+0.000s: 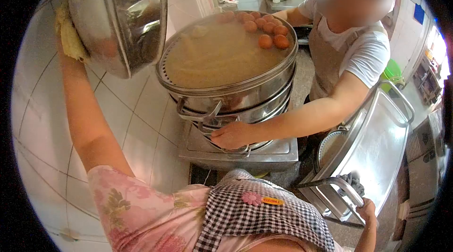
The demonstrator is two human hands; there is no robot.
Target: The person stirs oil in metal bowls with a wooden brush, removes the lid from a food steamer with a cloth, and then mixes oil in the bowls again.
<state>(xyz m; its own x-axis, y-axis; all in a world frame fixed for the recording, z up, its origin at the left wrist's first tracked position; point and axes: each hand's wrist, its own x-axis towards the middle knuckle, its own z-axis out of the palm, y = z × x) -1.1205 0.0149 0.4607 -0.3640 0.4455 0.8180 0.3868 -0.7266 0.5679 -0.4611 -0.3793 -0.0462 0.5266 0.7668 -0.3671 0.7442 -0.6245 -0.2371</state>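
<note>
Yellow cloth, bunched and thick (71, 35), lies between the left hand (61, 28) and a large, deep, domed metal lid (118, 21), held up on its side at upper left; the cloth hides the fingers, so I cannot tell whether they are clenched, and the lid's top is cut off by the frame. The right hand (367, 210), at lower right, is closed around the silver tubular handle (337, 183) of a flat metal cart (377, 134); its far fingers are out of sight. Beside that handle sits a dark grey crumpled lump (350, 183), too blurred to name. Left of the cart, a round perforated metal tray (330, 148) shows only in part. At centre stands a stack of wide, round steel steamer tiers (236, 103) on a square metal stovetop (278, 150). A pale, smooth, beige layer (207, 58) covers most of the top tier, with reddish-brown round balls (269, 28) grouped at its far right, the farthest hazy. A co-worker's hand (233, 135) is at a lower tier's looped side handle, covering part of it; the co-worker's other hand is hidden behind the stack.
</note>
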